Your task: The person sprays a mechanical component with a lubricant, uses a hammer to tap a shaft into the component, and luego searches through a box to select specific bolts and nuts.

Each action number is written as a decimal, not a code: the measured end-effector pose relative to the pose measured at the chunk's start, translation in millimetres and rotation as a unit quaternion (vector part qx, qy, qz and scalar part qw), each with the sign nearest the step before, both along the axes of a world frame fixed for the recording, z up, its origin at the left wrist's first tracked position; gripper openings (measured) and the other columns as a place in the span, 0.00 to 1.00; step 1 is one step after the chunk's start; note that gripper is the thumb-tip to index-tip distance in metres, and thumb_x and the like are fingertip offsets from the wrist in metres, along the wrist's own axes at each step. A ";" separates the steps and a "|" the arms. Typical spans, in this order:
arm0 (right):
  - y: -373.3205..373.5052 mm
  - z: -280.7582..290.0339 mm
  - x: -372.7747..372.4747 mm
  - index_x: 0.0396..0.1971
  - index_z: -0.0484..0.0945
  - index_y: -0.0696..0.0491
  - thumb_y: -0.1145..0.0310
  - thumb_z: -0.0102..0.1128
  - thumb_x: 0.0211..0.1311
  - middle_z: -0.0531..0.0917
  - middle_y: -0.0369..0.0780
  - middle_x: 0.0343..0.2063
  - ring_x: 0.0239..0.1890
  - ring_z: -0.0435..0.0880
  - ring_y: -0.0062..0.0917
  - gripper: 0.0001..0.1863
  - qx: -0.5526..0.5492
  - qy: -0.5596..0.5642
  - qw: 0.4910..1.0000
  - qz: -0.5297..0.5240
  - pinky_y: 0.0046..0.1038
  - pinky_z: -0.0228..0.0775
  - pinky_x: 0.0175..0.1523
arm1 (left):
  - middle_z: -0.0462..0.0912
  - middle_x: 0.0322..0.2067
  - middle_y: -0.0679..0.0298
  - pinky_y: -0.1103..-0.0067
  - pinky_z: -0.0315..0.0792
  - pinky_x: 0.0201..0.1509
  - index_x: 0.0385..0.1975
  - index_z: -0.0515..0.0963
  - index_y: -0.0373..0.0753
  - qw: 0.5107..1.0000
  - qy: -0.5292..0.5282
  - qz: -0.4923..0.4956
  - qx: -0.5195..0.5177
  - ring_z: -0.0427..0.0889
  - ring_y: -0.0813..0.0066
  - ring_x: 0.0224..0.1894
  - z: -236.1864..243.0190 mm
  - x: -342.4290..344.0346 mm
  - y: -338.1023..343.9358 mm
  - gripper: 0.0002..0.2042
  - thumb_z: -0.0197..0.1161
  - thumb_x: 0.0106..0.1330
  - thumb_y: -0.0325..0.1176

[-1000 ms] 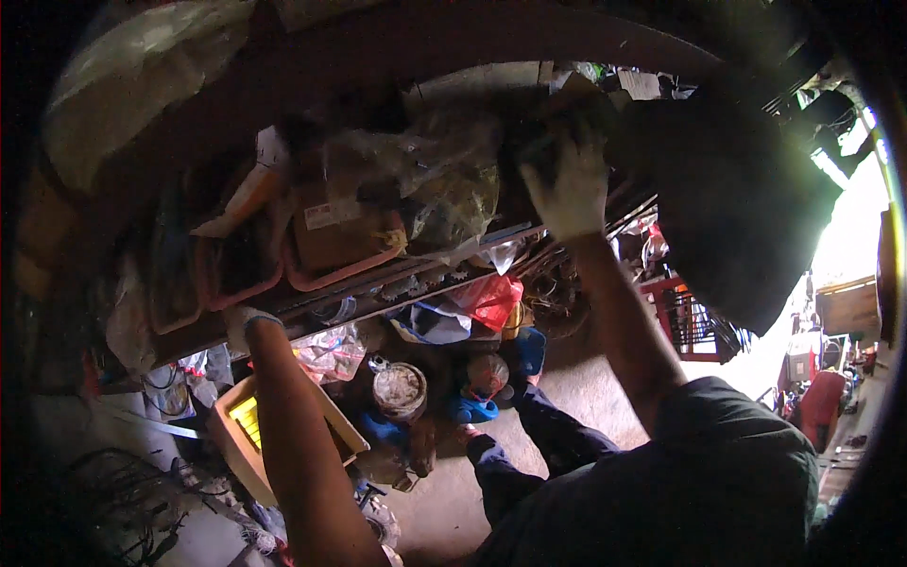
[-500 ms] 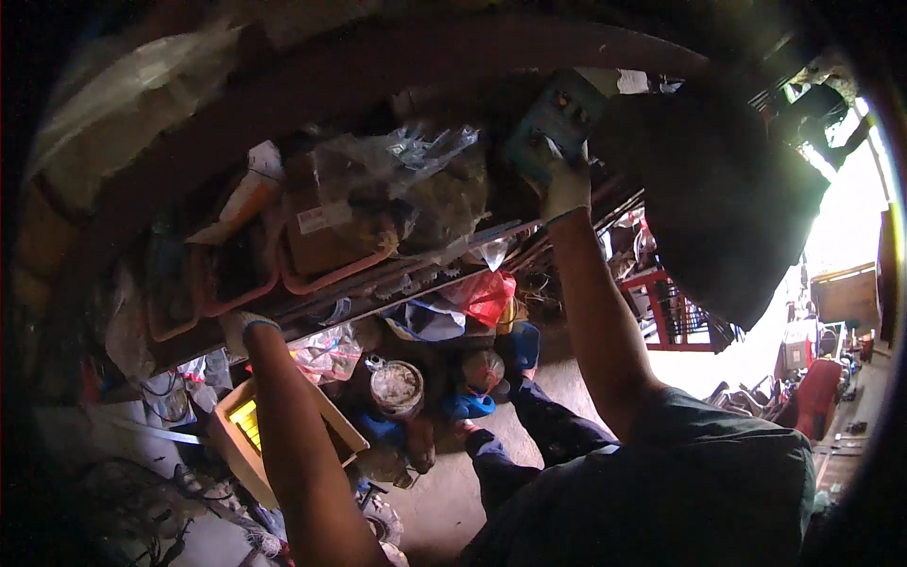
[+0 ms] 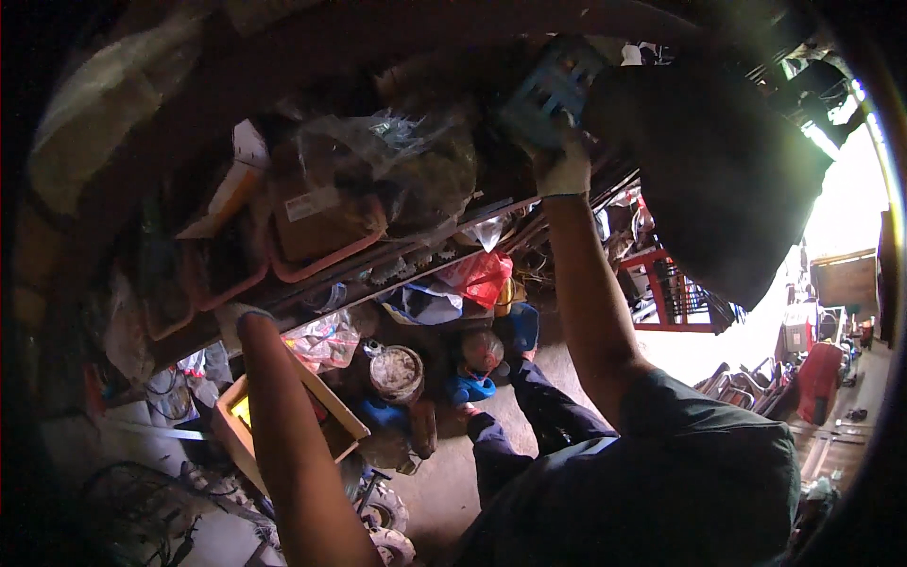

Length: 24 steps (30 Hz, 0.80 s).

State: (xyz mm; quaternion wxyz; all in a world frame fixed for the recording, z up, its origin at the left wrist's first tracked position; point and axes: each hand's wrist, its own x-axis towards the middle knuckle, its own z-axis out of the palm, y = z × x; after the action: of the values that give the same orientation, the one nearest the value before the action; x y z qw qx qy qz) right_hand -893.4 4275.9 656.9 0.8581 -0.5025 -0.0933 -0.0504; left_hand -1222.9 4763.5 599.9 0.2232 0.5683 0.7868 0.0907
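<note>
One blue-green crate (image 3: 551,90), lost in shadow a second ago, now shows gripped in your right hand (image 3: 564,168), so work's there; left hand (image 3: 233,321) at shelf (image 3: 298,304), grip unclear.

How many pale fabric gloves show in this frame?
2. One pale fabric glove is on the left hand, at the dark shelf's front edge; the other is on the right hand, which holds a blue-green plastic box. More may be hidden.

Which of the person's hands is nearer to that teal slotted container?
Right. The gloved right hand grips the near end of the teal slotted container; the gloved left hand is well to its left, at the shelf's front edge.
</note>
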 end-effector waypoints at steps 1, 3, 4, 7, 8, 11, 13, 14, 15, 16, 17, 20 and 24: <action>1.5 16.6 -6.7 0.63 0.73 0.52 0.65 0.63 0.67 0.81 0.43 0.56 0.54 0.83 0.48 0.25 0.193 0.088 0.973 0.088 0.50 0.76 0.64 | 0.85 0.53 0.60 0.70 0.83 0.50 0.59 0.79 0.35 1.000 0.000 0.002 0.002 0.86 0.59 0.48 1.8 -1.5 2.3 0.37 0.62 0.67 0.65; 1.4 36.6 -6.2 0.62 0.73 0.54 0.65 0.62 0.68 0.81 0.44 0.56 0.55 0.82 0.47 0.24 0.194 0.051 0.979 0.048 0.51 0.76 0.64 | 0.85 0.53 0.60 0.70 0.83 0.50 0.59 0.79 0.35 1.000 0.001 0.001 0.002 0.86 0.59 0.48 1.9 -0.8 2.6 0.37 0.62 0.67 0.65; 3.7 37.6 -3.7 0.60 0.74 0.55 0.65 0.61 0.69 0.81 0.44 0.56 0.57 0.82 0.47 0.22 0.195 0.015 0.981 0.009 0.53 0.76 0.64 | 0.85 0.53 0.60 0.70 0.83 0.50 0.59 0.79 0.35 1.000 0.003 0.005 0.005 0.86 0.59 0.48 2.9 -2.2 3.7 0.37 0.62 0.67 0.65; -39.2 22.8 64.3 0.62 0.73 0.53 0.64 0.58 0.72 0.81 0.46 0.57 0.58 0.83 0.47 0.22 -0.139 -0.124 0.964 -0.191 0.52 0.76 0.64 | 0.85 0.53 0.60 0.70 0.83 0.50 0.59 0.79 0.34 1.000 -0.004 -0.008 -0.005 0.86 0.59 0.48 0.1 21.3 -10.8 0.37 0.62 0.67 0.65; -36.8 22.2 68.4 0.65 0.72 0.49 0.63 0.56 0.73 0.82 0.47 0.57 0.58 0.83 0.46 0.23 -0.446 -0.187 0.817 -0.314 0.50 0.77 0.63 | 0.85 0.53 0.60 0.70 0.83 0.50 0.59 0.79 0.34 1.000 0.001 -0.009 -0.007 0.86 0.59 0.48 -3.0 18.5 -10.9 0.37 0.62 0.67 0.65; 12.0 68.1 34.3 0.70 0.71 0.36 0.52 0.53 0.76 0.83 0.50 0.57 0.59 0.82 0.48 0.25 -0.697 -0.004 0.689 -0.198 0.46 0.75 0.62 | 0.85 0.52 0.60 0.70 0.83 0.50 0.59 0.79 0.34 0.999 0.033 0.018 0.006 0.87 0.59 0.48 -3.0 -29.1 10.4 0.37 0.62 0.67 0.65; -2.0 75.9 52.3 0.72 0.65 0.31 0.44 0.48 0.75 0.83 0.52 0.57 0.60 0.81 0.51 0.28 -0.713 0.058 0.670 -0.200 0.46 0.73 0.62 | 0.85 0.52 0.60 0.70 0.83 0.50 0.58 0.79 0.34 1.000 0.028 0.010 -0.003 0.87 0.59 0.48 -5.2 -20.2 3.0 0.37 0.62 0.67 0.65; -6.7 76.0 58.0 0.75 0.60 0.27 0.37 0.44 0.74 0.82 0.54 0.58 0.61 0.79 0.53 0.32 -0.723 0.123 0.652 -0.193 0.46 0.72 0.62 | 0.85 0.52 0.60 0.70 0.83 0.50 0.58 0.79 0.34 1.000 0.026 0.008 -0.005 0.87 0.59 0.48 -6.2 -17.4 1.5 0.37 0.62 0.67 0.65; -12.1 70.2 56.6 0.75 0.60 0.27 0.37 0.44 0.74 0.82 0.54 0.58 0.61 0.79 0.53 0.32 -0.725 0.122 0.649 -0.197 0.46 0.72 0.62 | 0.85 0.52 0.60 0.70 0.83 0.50 0.58 0.79 0.34 1.000 0.023 0.006 -0.007 0.87 0.59 0.48 -7.6 -12.0 0.5 0.37 0.62 0.67 0.65; -4.3 66.2 46.8 0.76 0.59 0.27 0.32 0.40 0.72 0.82 0.54 0.58 0.62 0.78 0.55 0.35 -0.674 0.144 0.683 -0.243 0.48 0.71 0.63 | 0.85 0.52 0.60 0.70 0.83 0.50 0.58 0.79 0.34 1.000 0.026 0.008 -0.008 0.87 0.59 0.48 -8.9 -13.6 1.6 0.37 0.62 0.67 0.65; 3.3 65.1 38.2 0.77 0.57 0.28 0.27 0.36 0.70 0.81 0.55 0.59 0.62 0.77 0.57 0.39 -0.617 0.166 0.714 -0.287 0.49 0.70 0.63 | 0.86 0.52 0.60 0.70 0.83 0.50 0.58 0.79 0.34 1.000 0.028 0.009 -0.009 0.87 0.59 0.48 -8.0 -16.0 2.9 0.37 0.62 0.67 0.65; -4.1 84.9 26.4 0.66 0.74 0.58 0.26 0.34 0.70 0.79 0.54 0.62 0.62 0.79 0.53 0.50 -0.616 0.173 0.745 -0.189 0.50 0.66 0.70 | 0.86 0.52 0.60 0.70 0.83 0.50 0.58 0.79 0.34 0.999 0.034 0.007 -0.012 0.87 0.59 0.48 -7.7 -17.7 2.5 0.37 0.62 0.67 0.65; 1.7 80.1 19.2 0.74 0.63 0.40 0.30 0.43 0.69 0.82 0.60 0.55 0.59 0.79 0.58 0.41 -0.679 0.160 0.689 -0.196 0.52 0.71 0.62 | 0.86 0.52 0.61 0.71 0.83 0.51 0.58 0.79 0.34 0.999 0.042 0.006 -0.011 0.87 0.59 0.48 -8.2 -18.4 4.7 0.37 0.62 0.67 0.65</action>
State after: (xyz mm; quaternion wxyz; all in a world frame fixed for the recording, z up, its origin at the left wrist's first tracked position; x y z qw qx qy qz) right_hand -874.2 4277.6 737.1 0.2553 -0.9553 0.1372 -0.0587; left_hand -1241.2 4768.2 591.7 0.1956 0.5648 0.7995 0.0595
